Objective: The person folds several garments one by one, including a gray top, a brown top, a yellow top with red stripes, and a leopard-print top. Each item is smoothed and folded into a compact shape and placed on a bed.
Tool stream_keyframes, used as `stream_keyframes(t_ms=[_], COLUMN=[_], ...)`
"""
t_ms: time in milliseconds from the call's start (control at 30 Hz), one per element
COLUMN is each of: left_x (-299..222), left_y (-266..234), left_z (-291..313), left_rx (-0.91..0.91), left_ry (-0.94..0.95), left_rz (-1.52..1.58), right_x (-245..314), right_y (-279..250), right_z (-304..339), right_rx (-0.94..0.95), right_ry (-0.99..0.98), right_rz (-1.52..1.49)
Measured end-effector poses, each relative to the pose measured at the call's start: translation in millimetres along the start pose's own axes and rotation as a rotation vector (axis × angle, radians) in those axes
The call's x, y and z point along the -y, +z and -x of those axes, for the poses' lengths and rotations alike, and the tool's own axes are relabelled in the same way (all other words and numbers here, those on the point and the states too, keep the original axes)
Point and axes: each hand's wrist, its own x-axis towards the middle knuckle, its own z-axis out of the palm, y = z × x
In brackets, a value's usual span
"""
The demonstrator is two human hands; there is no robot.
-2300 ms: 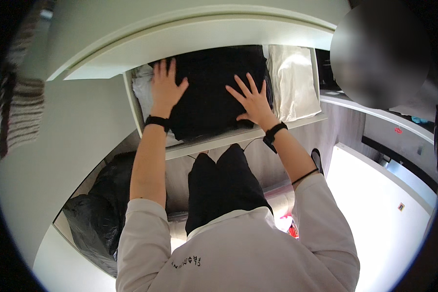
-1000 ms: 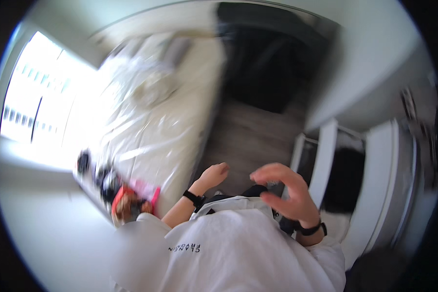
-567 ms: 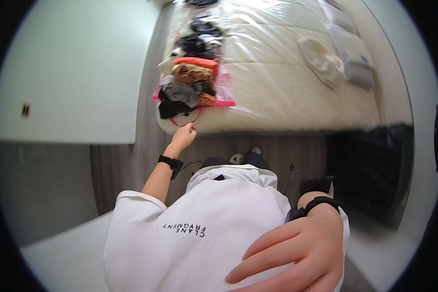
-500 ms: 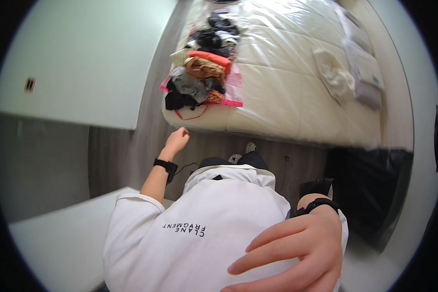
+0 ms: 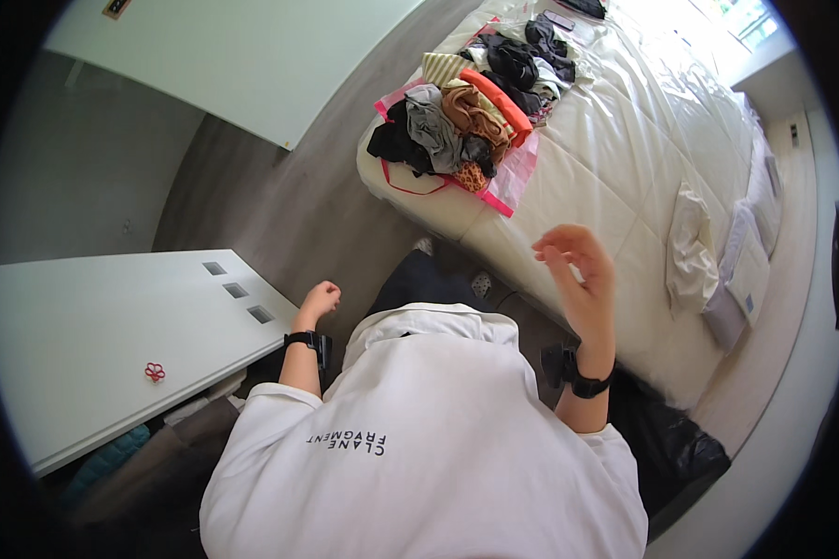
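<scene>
My left hand hangs low beside the white cabinet front, its fingers loosely curled and pressed together, with nothing visible in them. My right hand is raised in front of the mattress, palm turned inward, fingers bent and the thumb apart, holding nothing. Neither hand touches anything. On the mattress corner ahead, a heap of clothes lies on a pink-edged plastic bag: a grey garment, a brown one, an orange-red rolled one and several black ones.
A white cabinet with square cut-outs and a red flower-shaped piece stands at left, dark clothes below it. A pale panel juts in at upper left. Cream cloth and pillows lie at right, black plastic beside the bed.
My view has turned, shifting the bed rightward and bringing the white cabinet into sight at left. My right hand has moved from in front of my chest up and forward. My left hand remains low.
</scene>
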Motion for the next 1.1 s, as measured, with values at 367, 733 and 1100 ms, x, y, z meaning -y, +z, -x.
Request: stream_keyframes(t_ms=[367,733,1100], left_x=[-181.6,-247.4,-297.5], left_y=[-21.9,-69.0,-39.8], left_z=[-141.0,-247.2,-328.8], left_rx=[0.082,0.287,0.343], left_ry=[0.375,0.364,0.377], left_rz=[0.059,-0.001,0.194], right_x=[-193.7,-334.3,-268.2], right_y=[92.9,271.9,203.4], right_z=[-135.9,-375.7,-374.3], right_rx=[0.209,-0.034,-0.181], right_ry=[0.510,0.453,0.479], right_rz=[0.175,0.890,0.358])
